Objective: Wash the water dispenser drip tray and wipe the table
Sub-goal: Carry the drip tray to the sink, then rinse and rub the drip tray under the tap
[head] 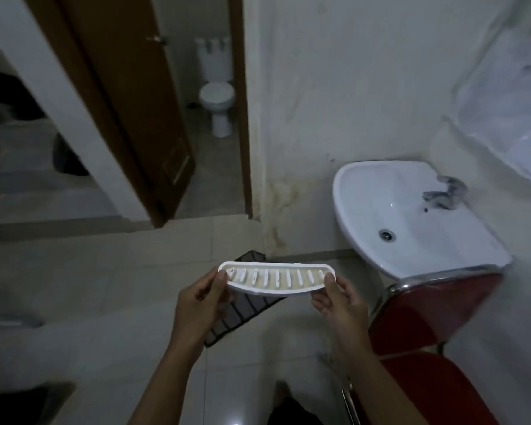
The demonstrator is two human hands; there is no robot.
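I hold a white, curved drip tray point(275, 279) with a slotted grille level in front of me, over the floor. My left hand point(201, 299) grips its left end and my right hand point(339, 297) grips its right end, thumbs on top. The tray's inside looks yellowish under the slots. A white wall-mounted sink point(408, 216) with a metal tap point(445, 193) and a drain point(387, 235) hangs to the right, beyond the tray.
A dark wire-mesh bin point(242, 314) lies on the tiled floor under the tray. A red chair point(426, 317) with a chrome frame stands under the sink at right. An open brown door point(120, 102) leads to a toilet point(218, 99).
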